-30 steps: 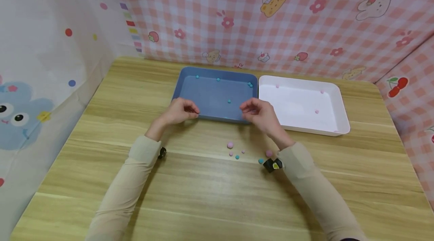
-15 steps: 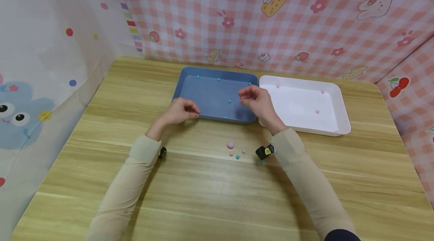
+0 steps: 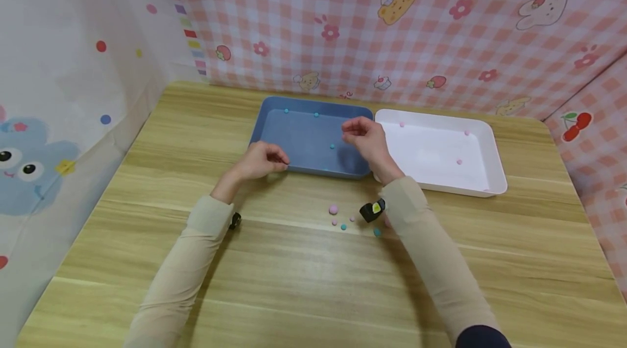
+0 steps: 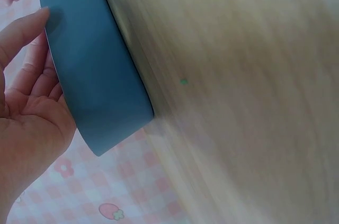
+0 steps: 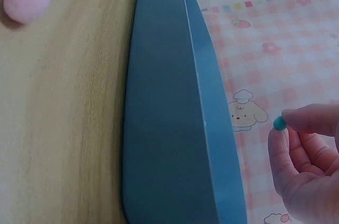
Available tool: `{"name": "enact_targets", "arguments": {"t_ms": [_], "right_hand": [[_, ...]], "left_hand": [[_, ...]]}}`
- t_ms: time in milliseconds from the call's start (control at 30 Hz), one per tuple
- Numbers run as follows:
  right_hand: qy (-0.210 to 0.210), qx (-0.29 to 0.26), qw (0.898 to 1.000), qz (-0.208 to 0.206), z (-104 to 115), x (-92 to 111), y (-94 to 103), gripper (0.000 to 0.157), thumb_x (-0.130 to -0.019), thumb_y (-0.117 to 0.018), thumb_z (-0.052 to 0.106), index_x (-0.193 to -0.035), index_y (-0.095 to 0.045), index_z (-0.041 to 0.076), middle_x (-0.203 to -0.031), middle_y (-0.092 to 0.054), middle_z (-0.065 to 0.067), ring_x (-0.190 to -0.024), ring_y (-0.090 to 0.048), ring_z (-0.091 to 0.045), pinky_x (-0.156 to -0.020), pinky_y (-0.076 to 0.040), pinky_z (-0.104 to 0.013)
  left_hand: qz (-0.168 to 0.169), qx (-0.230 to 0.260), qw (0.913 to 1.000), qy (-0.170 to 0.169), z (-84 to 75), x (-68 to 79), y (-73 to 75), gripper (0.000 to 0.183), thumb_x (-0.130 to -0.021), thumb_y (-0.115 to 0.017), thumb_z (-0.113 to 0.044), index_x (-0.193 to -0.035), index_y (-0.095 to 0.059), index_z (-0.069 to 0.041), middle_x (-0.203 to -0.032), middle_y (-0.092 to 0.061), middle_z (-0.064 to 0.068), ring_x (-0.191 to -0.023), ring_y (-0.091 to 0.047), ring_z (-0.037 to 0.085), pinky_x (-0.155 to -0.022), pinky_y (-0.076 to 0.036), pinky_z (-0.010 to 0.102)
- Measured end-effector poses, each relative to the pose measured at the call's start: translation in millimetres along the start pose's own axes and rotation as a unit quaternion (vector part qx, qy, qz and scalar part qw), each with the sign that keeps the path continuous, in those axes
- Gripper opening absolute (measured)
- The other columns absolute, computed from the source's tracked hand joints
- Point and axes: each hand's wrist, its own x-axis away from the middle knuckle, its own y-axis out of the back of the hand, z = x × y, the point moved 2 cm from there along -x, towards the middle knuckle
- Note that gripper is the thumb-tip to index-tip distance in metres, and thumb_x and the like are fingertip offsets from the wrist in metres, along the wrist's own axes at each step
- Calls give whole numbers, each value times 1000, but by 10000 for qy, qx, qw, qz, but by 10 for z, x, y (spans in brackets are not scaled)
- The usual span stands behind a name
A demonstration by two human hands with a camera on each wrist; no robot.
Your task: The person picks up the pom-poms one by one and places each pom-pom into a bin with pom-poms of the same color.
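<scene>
In the head view my left hand (image 3: 258, 160) is at the near left edge of the blue tray (image 3: 306, 134). The left wrist view shows its thumb against the rim and the fingers behind the wall, gripping the tray. Over the tray's right part, my right hand (image 3: 370, 141) pinches a small teal pom-pom (image 5: 279, 123) between thumb and fingertip, seen in the right wrist view. Several teal pom-poms lie inside, one of them a teal pom-pom (image 3: 332, 146) below the right fingers. The tray's far right corner is hidden by that hand.
A white tray (image 3: 426, 149) with several pink pom-poms stands beside the blue one on the right. Nearer on the wooden table (image 3: 294, 272) lie loose pink and teal pom-poms, including a larger pink pom-pom (image 3: 333, 209). A checked cloth (image 3: 294, 21) hangs behind.
My right hand has risen from the blue tray's near right edge and moved farther back over it, covering the pom-poms in the far right corner. The left hand stays put.
</scene>
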Motion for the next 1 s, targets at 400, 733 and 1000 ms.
{"name": "enact_targets", "arguments": {"t_ms": [400,733,1000], "right_hand": [[-11,24,9995,-307,-26,-126,-75,20,-82,-64,-7,-102,-63,-7,-97,-64,-15,-76,-55,-9,-71,-49,-19],[-129,74,9985,-518,-4,-190,-97,20,-83,-65,-5,-104,-64,-5,-99,-63,-15,-78,-55,-12,-72,-48,-20],[-46,101,9994,-316,28,-69,-31,20,-84,-66,-1,-104,-64,-3,-97,-63,-11,-81,-57,-12,-75,-48,-21]], "left_hand": [[1,13,10000,54,9,-5,2,7,-82,-69,0,-88,-71,3,-84,-70,12,-78,-62,19,-72,-47,27],[7,51,10000,84,12,-3,2,7,-82,-68,0,-88,-71,3,-85,-69,12,-78,-62,20,-72,-47,27],[10,58,9999,106,18,-1,0,7,-82,-69,0,-88,-71,3,-85,-69,12,-79,-62,21,-73,-48,28]]}}
